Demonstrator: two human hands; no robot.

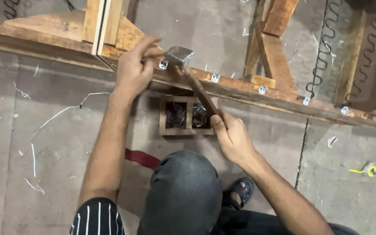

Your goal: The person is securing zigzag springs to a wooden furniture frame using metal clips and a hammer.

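Note:
My right hand (pixel 231 135) grips the wooden handle of a hammer (pixel 194 82), whose metal head sits over the wooden frame rail (pixel 240 89). My left hand (pixel 135 69) rests on the rail just left of the hammer head, fingers pinched beside a small metal clip (pixel 163 65). Whether a nail is between the fingers I cannot tell. More metal clips (pixel 215 78) are fixed along the rail to the right.
A small wooden box (pixel 185 115) with two compartments of dark fasteners sits on the concrete floor under the rail. Zigzag springs (pixel 323 48) hang in the frame at the right. A yellow tape measure (pixel 369 169) lies at the right. My knee (pixel 183 191) is in front.

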